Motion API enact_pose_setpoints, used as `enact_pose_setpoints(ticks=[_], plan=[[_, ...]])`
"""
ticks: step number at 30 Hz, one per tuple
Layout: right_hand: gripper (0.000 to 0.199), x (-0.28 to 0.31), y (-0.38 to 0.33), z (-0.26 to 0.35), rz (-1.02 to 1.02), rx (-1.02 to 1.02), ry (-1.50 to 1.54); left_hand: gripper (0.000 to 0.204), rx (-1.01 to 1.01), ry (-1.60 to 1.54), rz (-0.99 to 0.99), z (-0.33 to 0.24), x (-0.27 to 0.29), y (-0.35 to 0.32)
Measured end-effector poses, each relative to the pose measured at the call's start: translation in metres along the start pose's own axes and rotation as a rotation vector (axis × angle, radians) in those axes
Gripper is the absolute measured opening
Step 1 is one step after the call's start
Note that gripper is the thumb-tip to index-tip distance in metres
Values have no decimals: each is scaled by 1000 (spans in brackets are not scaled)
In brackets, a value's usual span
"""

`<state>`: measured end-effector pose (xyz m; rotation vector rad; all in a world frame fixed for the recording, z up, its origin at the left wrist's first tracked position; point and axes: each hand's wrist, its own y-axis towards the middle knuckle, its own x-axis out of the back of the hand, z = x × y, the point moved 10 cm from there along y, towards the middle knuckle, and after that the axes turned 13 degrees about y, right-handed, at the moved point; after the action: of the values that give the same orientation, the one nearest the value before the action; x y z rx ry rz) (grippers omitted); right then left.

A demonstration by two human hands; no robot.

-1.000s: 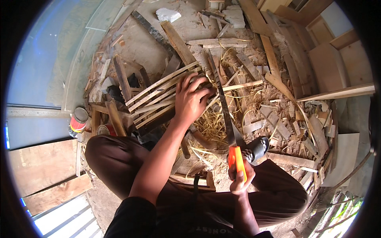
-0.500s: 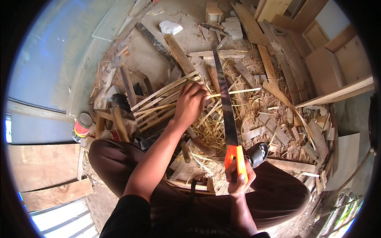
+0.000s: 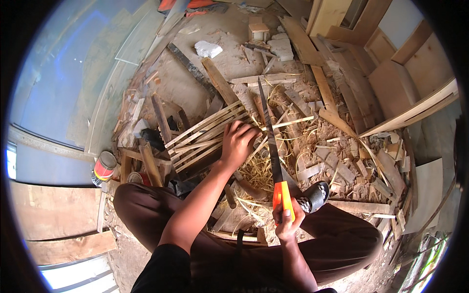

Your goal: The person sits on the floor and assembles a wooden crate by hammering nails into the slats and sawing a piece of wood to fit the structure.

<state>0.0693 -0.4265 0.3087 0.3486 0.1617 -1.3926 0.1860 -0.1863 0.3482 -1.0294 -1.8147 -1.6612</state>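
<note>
My right hand (image 3: pixel 288 223) is wrapped round the orange handle of a handsaw (image 3: pixel 274 151), whose dark blade points away from me. The blade crosses a thin pale wood strip (image 3: pixel 293 122) just right of my left hand (image 3: pixel 239 141). My left hand is closed round that strip, its fingers bent, and the strip's free end sticks out to the right past the blade. Under and left of this hand lies a slatted frame of thin wood strips (image 3: pixel 200 132), partly hidden by the hand. Where the teeth meet the strip is too small to make out.
Wood offcuts and curled shavings (image 3: pixel 261 171) cover the floor before my crossed legs. A sandal (image 3: pixel 317 195) is on my foot, close to the saw handle. Tin cans (image 3: pixel 104 167) stand left of my knee. Boards and a wooden frame (image 3: pixel 410 110) stand at the right.
The saw has been drawn back toward me, its tip lower in view and its handle shifted slightly left. My left hand keeps its grip on the strip. The view has shifted a little.
</note>
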Motion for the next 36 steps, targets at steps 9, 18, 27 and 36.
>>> enact_pose_setpoints(ticks=[9,18,27,36], plan=[[57,-1,6,-7,-14,-1,-4,30,-15,-81,119,3,-3,5],[55,-9,11,-10,31,2,-68,16,35,-141,67,10,-2,6],[59,-7,-3,5,21,-2,-170,13,-6,-57,166,12,-15,2],[52,1,-11,5,24,-72,-213,11,21,-113,184,14,-16,3]])
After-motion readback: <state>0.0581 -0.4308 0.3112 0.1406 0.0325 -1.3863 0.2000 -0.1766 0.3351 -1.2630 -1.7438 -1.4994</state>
